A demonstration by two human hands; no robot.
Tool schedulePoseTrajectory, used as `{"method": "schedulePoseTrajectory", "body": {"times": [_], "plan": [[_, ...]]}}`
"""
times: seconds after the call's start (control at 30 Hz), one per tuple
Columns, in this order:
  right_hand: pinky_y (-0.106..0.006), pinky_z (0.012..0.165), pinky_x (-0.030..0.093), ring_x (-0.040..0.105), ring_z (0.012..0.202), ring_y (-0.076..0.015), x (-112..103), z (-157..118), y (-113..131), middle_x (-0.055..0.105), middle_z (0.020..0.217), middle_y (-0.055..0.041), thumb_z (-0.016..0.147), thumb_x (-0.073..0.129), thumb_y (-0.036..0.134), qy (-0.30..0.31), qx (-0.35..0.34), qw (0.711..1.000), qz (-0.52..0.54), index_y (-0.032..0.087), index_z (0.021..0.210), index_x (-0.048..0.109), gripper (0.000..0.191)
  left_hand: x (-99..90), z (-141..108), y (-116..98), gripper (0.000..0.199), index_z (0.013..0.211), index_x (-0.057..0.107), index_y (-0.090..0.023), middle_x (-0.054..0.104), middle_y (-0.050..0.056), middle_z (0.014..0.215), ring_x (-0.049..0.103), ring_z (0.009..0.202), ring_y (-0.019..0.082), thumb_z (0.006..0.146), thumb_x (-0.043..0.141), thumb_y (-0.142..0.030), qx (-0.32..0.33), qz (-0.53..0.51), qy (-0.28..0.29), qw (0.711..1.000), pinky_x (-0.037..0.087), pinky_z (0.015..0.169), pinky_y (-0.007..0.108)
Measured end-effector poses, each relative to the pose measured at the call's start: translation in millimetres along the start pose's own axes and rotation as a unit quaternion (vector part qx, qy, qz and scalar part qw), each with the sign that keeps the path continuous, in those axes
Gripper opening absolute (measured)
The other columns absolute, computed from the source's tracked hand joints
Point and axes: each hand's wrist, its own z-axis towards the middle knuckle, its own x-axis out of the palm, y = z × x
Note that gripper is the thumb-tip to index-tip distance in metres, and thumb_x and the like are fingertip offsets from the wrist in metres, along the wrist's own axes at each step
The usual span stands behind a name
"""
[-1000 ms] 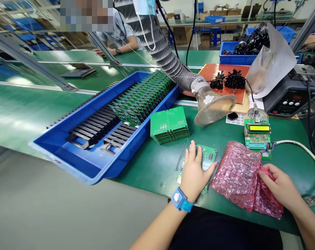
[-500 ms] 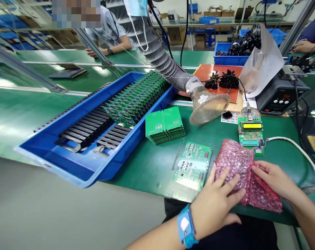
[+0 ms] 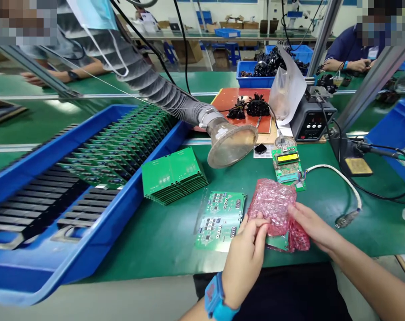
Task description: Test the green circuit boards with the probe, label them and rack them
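Observation:
Pink bubble wrap lies on the green bench near its front edge, with the edge of a green circuit board showing beneath it. My left hand, with a blue wrist strap, pinches the wrap's lower left edge. At the wrap's right side, my right hand grips it between thumb and fingers. Just left of my hands lies a populated circuit board panel with small displays. Further left stands a stack of bare green boards.
A blue tray of upright boards fills the left. A funnel-ended hose hangs over the bench. Behind are a tester board with display, a soldering station and a blue bin of cables. People sit across the bench.
The view has turned right. My left hand has gone from spread flat on the wrap to pinching its edge. The wrap is partly folded back, and a board edge now shows under it.

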Motion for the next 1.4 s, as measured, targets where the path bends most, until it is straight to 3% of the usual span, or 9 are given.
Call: {"method": "schedulePoseTrajectory", "body": {"times": [0.23, 0.37, 0.53, 0.73, 0.93, 1.07, 1.13, 1.23, 1.4], "plan": [[-0.044, 0.101, 0.042, 0.058, 0.114, -0.0298, -2.3, -3.7, -9.4, 0.065, 0.121, -0.0101, 0.053, 0.088, 0.032, -0.029, -0.023, 0.991, -0.126, 0.018, 0.115, 0.053, 0.072, 0.7, 9.2, -1.2, 0.013, 0.090, 0.057, -0.022, 0.064, 0.002, 0.075, 0.063, 0.062, 0.019, 0.092, 0.048, -0.031, -0.066, -0.041, -0.109, 0.991, 0.050, 0.059, 0.028], [-0.039, 0.088, 0.050, 0.064, 0.099, -0.0254, 0.9, -7.2, -12.9, 0.066, 0.109, -0.0061, 0.059, 0.081, 0.027, -0.085, 0.008, 0.995, -0.049, 0.022, 0.115, 0.046, 0.066, -5.5, 15.9, 3.4, 0.024, 0.086, 0.056, -0.021, 0.060, 0.000, 0.076, 0.059, 0.069, 0.015, 0.088, 0.055, -0.045, -0.151, -0.234, -0.213, 0.937, 0.049, 0.062, 0.024], [-0.033, 0.079, 0.052, 0.064, 0.088, -0.0207, -5.1, -16.4, -9.2, 0.065, 0.099, -0.0012, 0.059, 0.074, 0.020, -0.151, -0.010, 0.989, -0.007, 0.024, 0.115, 0.043, 0.064, -3.1, 20.3, 3.5, 0.030, 0.088, 0.052, -0.023, 0.066, 0.000, 0.081, 0.065, 0.073, 0.017, 0.083, 0.058, -0.052, -0.184, -0.391, -0.190, 0.881, 0.054, 0.069, 0.029], [-0.035, 0.077, 0.052, 0.066, 0.089, -0.0241, -22.4, -31.2, -2.8, 0.071, 0.095, -0.0027, 0.060, 0.070, 0.017, -0.069, 0.044, 0.996, 0.031, 0.020, 0.111, 0.055, 0.053, 1.1, 41.1, 6.3, 0.015, 0.082, 0.059, -0.020, 0.069, 0.003, 0.084, 0.067, 0.087, 0.021, 0.078, 0.063, -0.033, -0.223, -0.490, -0.198, 0.819, 0.054, 0.084, 0.036], [-0.040, 0.079, 0.055, 0.069, 0.090, -0.0277, -38.0, -41.6, -0.7, 0.073, 0.098, -0.0057, 0.065, 0.071, 0.024, -0.079, 0.051, 0.985, 0.146, 0.020, 0.111, 0.058, 0.049, -16.1, 65.4, 6.2, 0.009, 0.087, 0.057, -0.020, 0.069, 0.003, 0.097, 0.063, 0.103, 0.021, 0.080, 0.055, -0.025, -0.180, -0.475, -0.242, 0.827, 0.046, 0.098, 0.038], [-0.042, 0.087, 0.053, 0.066, 0.102, -0.0284, -40.2, -45.0, -3.0, 0.070, 0.111, -0.0062, 0.065, 0.074, 0.025, -0.140, -0.014, 0.981, 0.136, 0.024, 0.119, 0.052, 0.058, -21.6, 51.8, -11.5, 0.023, 0.104, 0.055, -0.027, 0.061, -0.003, 0.118, 0.056, 0.113, 0.017, 0.083, 0.061, -0.021, 0.038, -0.243, -0.438, 0.865, 0.039, 0.104, 0.037], [-0.043, 0.089, 0.052, 0.065, 0.105, -0.0283, -37.1, -46.9, -4.2, 0.068, 0.114, -0.0068, 0.066, 0.076, 0.026, -0.152, -0.040, 0.982, 0.109, 0.024, 0.121, 0.051, 0.061, -20.3, 43.6, -23.3, 0.023, 0.111, 0.058, -0.028, 0.061, -0.002, 0.121, 0.057, 0.113, 0.019, 0.088, 0.058, -0.028, 0.106, -0.150, -0.319, 0.930, 0.041, 0.103, 0.038], [-0.043, 0.091, 0.052, 0.064, 0.107, -0.0279, -29.4, -53.5, -1.7, 0.066, 0.120, -0.0080, 0.068, 0.078, 0.030, -0.144, -0.069, 0.984, 0.073, 0.026, 0.125, 0.049, 0.064, -11.9, 44.1, -37.3, 0.030, 0.115, 0.063, -0.022, 0.067, 0.007, 0.116, 0.063, 0.108, 0.025, 0.087, 0.059, -0.034, -0.005, -0.165, 0.018, 0.986, 0.047, 0.097, 0.040], [-0.044, 0.098, 0.048, 0.059, 0.117, -0.0288, -28.5, -72.0, 10.6, 0.062, 0.129, -0.0077, 0.075, 0.076, 0.041, -0.071, -0.110, 0.991, 0.029, 0.030, 0.133, 0.049, 0.064, 6.7, 60.0, -34.9, 0.051, 0.118, 0.060, -0.017, 0.069, 0.010, 0.116, 0.064, 0.109, 0.027, 0.076, 0.074, -0.042, -0.207, -0.414, 0.207, 0.862, 0.050, 0.095, 0.037]]}}
